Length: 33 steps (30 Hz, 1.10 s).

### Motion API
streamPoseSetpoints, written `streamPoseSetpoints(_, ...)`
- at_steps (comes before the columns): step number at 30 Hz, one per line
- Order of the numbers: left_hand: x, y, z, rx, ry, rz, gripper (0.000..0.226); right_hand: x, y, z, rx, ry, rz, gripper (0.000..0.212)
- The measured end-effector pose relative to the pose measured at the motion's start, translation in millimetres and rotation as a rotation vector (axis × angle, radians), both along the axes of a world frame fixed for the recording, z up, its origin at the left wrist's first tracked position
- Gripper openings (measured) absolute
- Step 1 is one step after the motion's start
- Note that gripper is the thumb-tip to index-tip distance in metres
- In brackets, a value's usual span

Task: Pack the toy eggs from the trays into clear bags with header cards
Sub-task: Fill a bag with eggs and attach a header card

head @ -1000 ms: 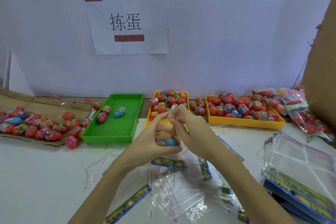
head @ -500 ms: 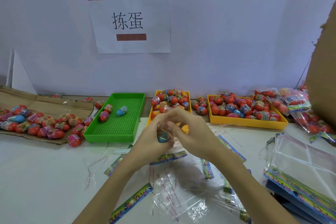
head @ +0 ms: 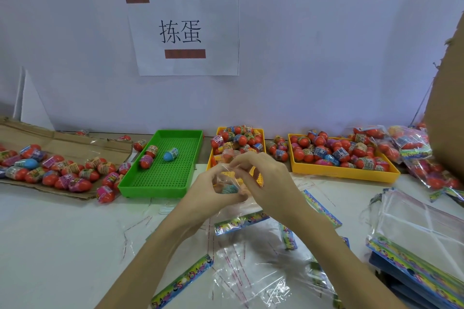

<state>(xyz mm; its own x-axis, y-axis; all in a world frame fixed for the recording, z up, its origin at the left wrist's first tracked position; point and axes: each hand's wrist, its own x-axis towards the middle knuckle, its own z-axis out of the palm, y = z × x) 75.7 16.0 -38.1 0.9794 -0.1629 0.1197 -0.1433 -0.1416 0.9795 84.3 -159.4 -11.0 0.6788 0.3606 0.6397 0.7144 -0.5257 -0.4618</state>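
Clear bag [head: 232, 183] with one egg [head: 229, 188] sits pinched between left hand [head: 209, 189] and right hand [head: 266, 180] at mid-frame, with yellow trays [head: 344, 173] at centre right heaped with unpacked eggs and filled bags [head: 411, 145] few at far right.

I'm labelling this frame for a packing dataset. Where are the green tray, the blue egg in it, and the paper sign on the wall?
green tray [head: 157, 189]: head view, on its near front wall.
blue egg [head: 170, 154]: head view, on its middle.
paper sign [head: 218, 20]: head view, on blank paper right of the characters.
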Motion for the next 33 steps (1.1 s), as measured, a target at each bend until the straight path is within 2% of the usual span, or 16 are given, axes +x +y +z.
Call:
streamPoseSetpoints(4,1,2,1,-0.031,-0.006,0.064,0.048,-2,4,6,0.379,0.106,-0.006,0.017)
streamPoseSetpoints(7,3,5,3,-0.128,0.012,0.115,0.048,6,-1,2,0.465,0.155,-0.135,0.02)
streamPoseSetpoints(11,5,5,7,-0.383,0.139,0.083,0.059,27,-2,-15,0.199,0.183,-0.33,0.025)
streamPoseSetpoints(14,7,7,10,-0.523,0.199,-0.026,0.052,49,-1,-17,-0.028,0.207,-0.402,0.032)
streamPoseSetpoints(16,7,8,11,-0.539,0.202,-0.056,0.053,62,2,-13,-0.119,0.23,-0.422,0.037)
streamPoseSetpoints(19,7,8,10,-0.474,0.16,0.003,0.066,75,12,-10,-0.253,0.312,-0.487,0.043)
streamPoseSetpoints(21,5,7,9,-0.41,0.131,0.061,0.07,79,18,-12,-0.394,0.327,-0.538,0.041)
streamPoseSetpoints(23,3,6,10,-0.384,0.104,0.103,0.069,79,21,-13,-0.418,0.309,-0.556,0.038)
streamPoseSetpoints(25,2,5,11,-0.384,0.096,0.118,0.067,76,21,-12,-0.293,0.313,-0.533,0.038)
streamPoseSetpoints(30,2,7,11,-0.372,0.142,0.103,0.053,54,5,-1,0.256,0.336,-0.38,0.03)
streamPoseSetpoints(33,2,6,9,-0.281,0.085,0.133,0.053,31,-9,3,0.518,0.392,-0.27,0.032)
